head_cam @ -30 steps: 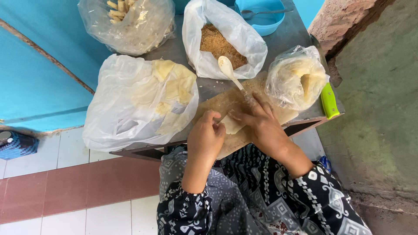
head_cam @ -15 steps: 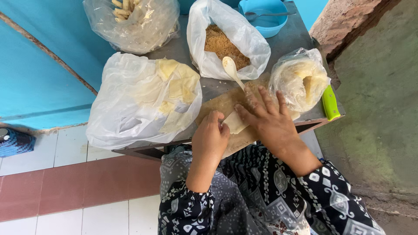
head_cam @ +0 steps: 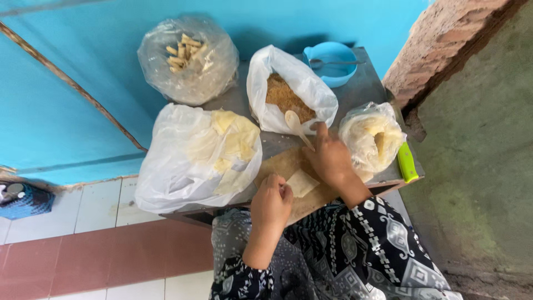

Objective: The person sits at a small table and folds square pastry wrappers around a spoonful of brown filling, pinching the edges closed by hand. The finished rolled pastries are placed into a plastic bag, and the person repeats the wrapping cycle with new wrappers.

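Note:
A pale square dough wrapper (head_cam: pixel 302 182) lies on a wooden board (head_cam: pixel 283 165) at the table's near edge. My left hand (head_cam: pixel 272 201) is curled at the wrapper's left corner, with its fingertips pinching that edge. My right hand (head_cam: pixel 331 157) is just above the wrapper, and its fingers close over the handle end of a light wooden spoon (head_cam: pixel 294 122). The spoon's bowl rests in an open white bag of brown crumbly filling (head_cam: pixel 283 91). The wrapper has nothing on it.
A large bag of pale wrappers (head_cam: pixel 197 155) sits left of the board, and a smaller bag of them (head_cam: pixel 371 136) is on the right. A clear bag of rolled pieces (head_cam: pixel 189 61) stands at the back left. A blue bowl (head_cam: pixel 332 62) is at the back, and a green handle (head_cam: pixel 407 162) lies at the metal table's (head_cam: pixel 363 89) right edge.
My right hand has lifted off the wrapper and moved up to the spoon handle. My left hand stays at the wrapper's corner. The view has shifted and now shows more of the table.

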The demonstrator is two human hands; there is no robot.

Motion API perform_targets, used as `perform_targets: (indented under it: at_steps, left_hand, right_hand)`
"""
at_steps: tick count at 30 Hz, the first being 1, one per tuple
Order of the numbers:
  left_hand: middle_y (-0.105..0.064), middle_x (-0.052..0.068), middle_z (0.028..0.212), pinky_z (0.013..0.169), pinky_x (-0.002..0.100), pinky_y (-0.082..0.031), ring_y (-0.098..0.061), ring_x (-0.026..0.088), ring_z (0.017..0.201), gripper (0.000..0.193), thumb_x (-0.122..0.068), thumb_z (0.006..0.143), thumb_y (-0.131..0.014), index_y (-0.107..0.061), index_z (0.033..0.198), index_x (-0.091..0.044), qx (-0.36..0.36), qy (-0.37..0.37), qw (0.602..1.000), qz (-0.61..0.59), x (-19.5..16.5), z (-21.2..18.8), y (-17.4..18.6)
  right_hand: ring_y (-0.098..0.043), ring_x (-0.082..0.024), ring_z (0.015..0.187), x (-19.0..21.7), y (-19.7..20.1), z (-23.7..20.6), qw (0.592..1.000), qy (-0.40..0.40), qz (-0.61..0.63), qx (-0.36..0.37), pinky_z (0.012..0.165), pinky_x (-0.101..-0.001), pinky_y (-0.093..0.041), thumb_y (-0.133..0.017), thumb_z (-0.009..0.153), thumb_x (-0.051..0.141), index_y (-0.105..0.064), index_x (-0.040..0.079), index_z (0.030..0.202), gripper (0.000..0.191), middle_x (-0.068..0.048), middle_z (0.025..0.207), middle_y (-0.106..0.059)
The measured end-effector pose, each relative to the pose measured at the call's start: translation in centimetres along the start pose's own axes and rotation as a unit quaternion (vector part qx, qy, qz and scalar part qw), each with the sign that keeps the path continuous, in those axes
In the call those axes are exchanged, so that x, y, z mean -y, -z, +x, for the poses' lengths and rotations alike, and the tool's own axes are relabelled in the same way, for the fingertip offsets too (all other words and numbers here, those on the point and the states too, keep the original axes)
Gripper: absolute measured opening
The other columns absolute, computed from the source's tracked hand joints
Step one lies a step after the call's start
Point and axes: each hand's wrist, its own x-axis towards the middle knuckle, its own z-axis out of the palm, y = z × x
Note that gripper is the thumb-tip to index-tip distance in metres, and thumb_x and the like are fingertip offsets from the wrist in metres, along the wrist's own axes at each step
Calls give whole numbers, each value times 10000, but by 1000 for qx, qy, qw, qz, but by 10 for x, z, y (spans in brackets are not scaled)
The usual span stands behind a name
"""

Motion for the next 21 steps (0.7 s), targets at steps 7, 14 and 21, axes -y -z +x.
perform_targets:
  at_steps: [7,14,21]
  left_hand:
    - [-673,145,905,632,460,-548,-710,333,743,142,-120,886,-664,-591,985,-48,19,1,999,-37,-8,0,9]
    - [-649,149,955,642,438,-555,-693,338,768,122,-97,902,-653,-611,1005,-46,44,16,999,-27,-11,5,14]
    - [-646,143,946,641,412,-567,-699,336,795,149,-48,903,-658,-615,1046,-41,37,-11,997,-60,-16,5,22]
  right_hand:
    - [-714,-386,810,-7,-3,28,991,-60,116,-36,715,-472,-553,-707,831,98,-596,31,1135,330,-171,904,-717]
    - [-718,-344,825,-34,4,78,987,4,126,-101,760,-409,-569,-698,783,-30,-750,-11,920,148,-193,949,-702]
    - [-726,-341,859,-43,-35,114,988,24,121,-90,782,-391,-576,-700,839,-10,-788,11,956,147,-186,986,-743]
